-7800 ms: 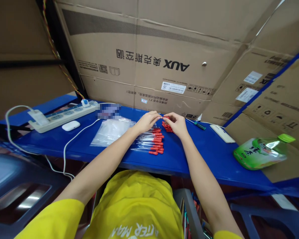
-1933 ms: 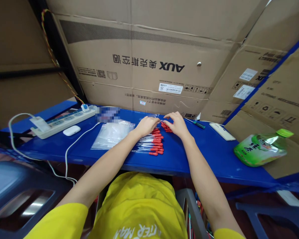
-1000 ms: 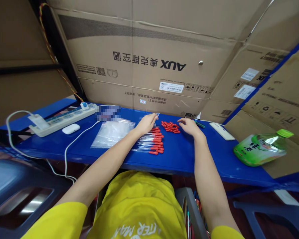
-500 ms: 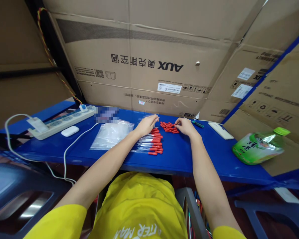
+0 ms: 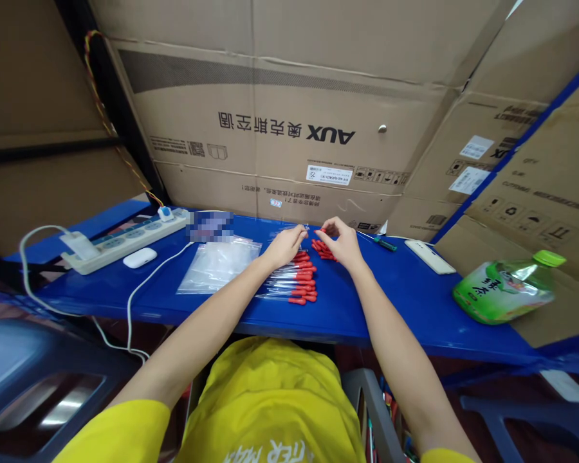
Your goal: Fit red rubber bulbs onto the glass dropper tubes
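My left hand [image 5: 286, 245] is closed in a pinch on a thin clear glass dropper tube [image 5: 305, 227], its end showing at the fingertips. Close on its right, my right hand [image 5: 340, 240] pinches a small red rubber bulb [image 5: 323, 230]. Below that hand lies a pile of loose red rubber bulbs [image 5: 322, 250], partly covered by it. Glass droppers with red bulbs [image 5: 303, 283] lie in a row below my left hand, bulbs to the right. More clear tubes behind my left hand are mostly hidden.
Clear plastic bags [image 5: 219, 265] lie left on the blue table [image 5: 338, 308]. Further left are a power strip [image 5: 125, 241], a white case [image 5: 139, 258] and a cable. A screwdriver [image 5: 385, 244], a phone [image 5: 429, 256] and a green bottle [image 5: 504, 289] lie right. Cardboard [image 5: 280, 90] stands behind.
My right hand has moved left from the pile's right edge, a red bulb now between its fingers, and is close to my left hand. The left hand keeps its pinch.
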Available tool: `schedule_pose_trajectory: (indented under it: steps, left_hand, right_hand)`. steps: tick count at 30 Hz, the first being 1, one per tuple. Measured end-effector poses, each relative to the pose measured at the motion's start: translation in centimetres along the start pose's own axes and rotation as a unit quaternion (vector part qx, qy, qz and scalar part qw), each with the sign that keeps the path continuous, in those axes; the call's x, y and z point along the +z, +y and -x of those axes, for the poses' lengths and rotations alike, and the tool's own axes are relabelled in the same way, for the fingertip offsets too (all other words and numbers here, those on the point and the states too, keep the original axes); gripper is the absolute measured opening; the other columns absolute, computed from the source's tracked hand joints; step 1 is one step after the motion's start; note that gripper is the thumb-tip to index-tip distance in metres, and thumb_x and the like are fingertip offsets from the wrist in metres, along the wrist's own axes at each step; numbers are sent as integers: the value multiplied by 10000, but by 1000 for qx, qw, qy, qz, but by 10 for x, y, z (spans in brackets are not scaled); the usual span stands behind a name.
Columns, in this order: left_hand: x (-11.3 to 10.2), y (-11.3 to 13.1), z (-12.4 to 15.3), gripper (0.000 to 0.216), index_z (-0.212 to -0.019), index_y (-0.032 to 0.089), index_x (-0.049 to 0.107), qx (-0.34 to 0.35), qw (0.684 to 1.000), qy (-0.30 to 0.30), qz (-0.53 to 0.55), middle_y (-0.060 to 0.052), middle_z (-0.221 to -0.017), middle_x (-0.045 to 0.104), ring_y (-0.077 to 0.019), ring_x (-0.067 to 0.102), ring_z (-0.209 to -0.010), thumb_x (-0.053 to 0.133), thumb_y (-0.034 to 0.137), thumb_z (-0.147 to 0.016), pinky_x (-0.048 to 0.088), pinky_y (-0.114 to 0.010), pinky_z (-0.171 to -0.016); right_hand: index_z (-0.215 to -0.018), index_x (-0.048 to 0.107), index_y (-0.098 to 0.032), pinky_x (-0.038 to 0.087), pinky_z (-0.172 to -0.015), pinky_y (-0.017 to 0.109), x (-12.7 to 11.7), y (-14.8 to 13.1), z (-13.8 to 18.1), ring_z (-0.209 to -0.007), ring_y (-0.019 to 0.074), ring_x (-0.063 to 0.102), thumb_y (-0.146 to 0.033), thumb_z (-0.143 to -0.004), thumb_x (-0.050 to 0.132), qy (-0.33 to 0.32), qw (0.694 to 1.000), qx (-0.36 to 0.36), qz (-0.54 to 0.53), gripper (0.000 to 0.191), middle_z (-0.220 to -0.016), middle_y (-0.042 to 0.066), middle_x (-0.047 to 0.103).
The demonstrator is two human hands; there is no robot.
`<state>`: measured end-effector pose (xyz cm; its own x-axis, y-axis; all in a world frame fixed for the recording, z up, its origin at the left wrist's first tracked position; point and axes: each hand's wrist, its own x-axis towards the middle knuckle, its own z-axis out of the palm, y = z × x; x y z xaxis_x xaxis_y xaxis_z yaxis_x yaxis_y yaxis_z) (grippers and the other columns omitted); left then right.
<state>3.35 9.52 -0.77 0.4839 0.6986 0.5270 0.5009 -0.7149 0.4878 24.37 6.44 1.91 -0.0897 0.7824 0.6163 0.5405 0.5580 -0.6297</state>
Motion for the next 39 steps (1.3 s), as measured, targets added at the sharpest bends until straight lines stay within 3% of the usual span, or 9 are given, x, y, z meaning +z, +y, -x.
schedule_pose_trajectory:
  steps: [9, 15, 21, 32, 39]
  left_hand:
    - [-1, 1, -1, 376, -976, 205, 578, 15, 999, 35, 22, -75, -918, 710, -210, 674, -842, 314, 417, -1140, 480, -314, -802]
    - [-3, 6, 0, 384, -1022, 200, 581, 20, 997, 56, 41, -72, -939, 714, -207, 672, -859, 300, 431, -1142, 477, -314, -811]
    - [-4, 7, 1, 402, -1021, 210, 576, 12, 997, 72, 34, -62, -955, 714, -199, 669, -865, 277, 448, -1145, 477, -311, -821]
    - [-5, 5, 0, 428, -1017, 218, 612, -3, 999, 50, 19, -53, -923, 724, -211, 685, -855, 286, 467, -1138, 472, -310, -787]
    - [-9, 10, 1, 445, -967, 223, 599, 10, 999, 19, -26, -60, -881, 721, -225, 689, -816, 270, 470, -1138, 460, -315, -749]
  right_hand:
    - [-963, 550, -263, 597, -814, 331, 20, -22, 8, -789, 199, 715, -389, -894, 650, 12, 999, -2, -30, 174, -880, 20, 733]
    - [-1000, 625, -255, 617, -895, 373, 19, -22, 7, -915, 248, 787, -449, -941, 654, 16, 998, 11, -62, 206, -998, 64, 814]
    - [-976, 645, -256, 633, -885, 392, 16, -24, 8, -907, 262, 803, -476, -969, 631, 8, 998, 30, -62, 221, -1026, 77, 830]
    - [-994, 648, -244, 622, -861, 365, 18, -25, 8, -873, 233, 780, -455, -950, 659, 23, 997, -11, -69, 216, -963, 61, 805]
    - [-964, 636, -248, 641, -862, 385, 21, -13, 7, -912, 254, 788, -523, -915, 708, 33, 994, 36, -94, 289, -968, 67, 801]
